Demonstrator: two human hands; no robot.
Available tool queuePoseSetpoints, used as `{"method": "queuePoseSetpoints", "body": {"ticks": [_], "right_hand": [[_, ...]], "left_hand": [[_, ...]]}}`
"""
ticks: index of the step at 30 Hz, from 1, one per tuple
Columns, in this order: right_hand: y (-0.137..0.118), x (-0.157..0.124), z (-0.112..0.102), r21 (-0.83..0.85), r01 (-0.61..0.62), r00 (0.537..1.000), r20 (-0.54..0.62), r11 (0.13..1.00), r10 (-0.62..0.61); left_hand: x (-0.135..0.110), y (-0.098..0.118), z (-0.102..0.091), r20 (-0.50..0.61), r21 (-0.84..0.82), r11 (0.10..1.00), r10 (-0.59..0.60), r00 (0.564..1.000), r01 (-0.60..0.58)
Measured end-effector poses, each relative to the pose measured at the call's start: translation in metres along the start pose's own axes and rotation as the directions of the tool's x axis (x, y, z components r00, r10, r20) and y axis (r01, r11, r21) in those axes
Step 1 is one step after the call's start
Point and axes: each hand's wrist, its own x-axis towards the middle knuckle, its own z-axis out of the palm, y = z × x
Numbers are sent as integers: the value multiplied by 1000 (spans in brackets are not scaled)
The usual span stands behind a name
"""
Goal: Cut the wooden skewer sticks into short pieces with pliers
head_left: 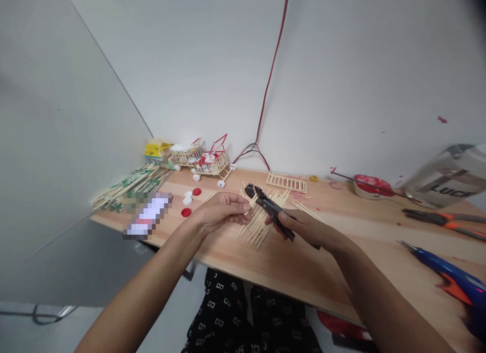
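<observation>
While the right hand (306, 226) clasps pliers (274, 208), the left hand (224, 211) pinches a stick (253, 201) at their jaws

Around one stick pile (260, 230): two loose red caps (186, 212) (nine o'clock), one slatted frame (287, 182) (one). Two carts (211, 166) stand at ten.

I note cool, even, fairly bright light on the wall (337, 85) — direction undetermined. Shadows on the table (351, 219) are soft; dimmer beneath its front edge. Coarse pixelation masks the phone (149, 216) near the left edge. Toward the back right, the bag (429, 177) appears smeared and stretched — top-right view corner darkened.
</observation>
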Motion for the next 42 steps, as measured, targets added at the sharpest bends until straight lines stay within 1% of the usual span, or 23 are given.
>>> {"method": "queuePoseSetpoints", "body": {"ticks": [5,12,17,21,25,28,33,37,42], "right_hand": [[1,0,-2,-45,-21,1000,-3,999,21],[-4,-1,0,-61,-22,1000,-9,998,22],[-8,-2,3,-70,-65,997,-37,995,62],[-12,-1,7,-100,-87,994,-80,991,79],[-14,0,11,-210,-67,985,-169,975,31],[-14,1,14,-301,-53,977,-212,952,-12],[-13,2,17,-446,-24,954,-277,895,-112],[-11,3,19,-513,-10,938,-301,858,-169],[-8,5,23,-567,-35,913,-353,823,-205]], "left_hand": [[1,6,0,20,70,997,-34,999,32],[-2,11,-2,33,108,991,-81,996,77],[-2,11,-2,17,141,986,-90,996,87],[-3,12,-1,-40,203,975,-84,996,90],[-5,14,3,-96,252,965,-56,994,78],[-5,14,3,-93,263,963,-41,995,64],[-6,9,1,-75,281,960,25,997,-3],[-9,7,1,-53,294,955,60,997,-42],[-10,8,3,-67,302,951,92,994,-68]]}}
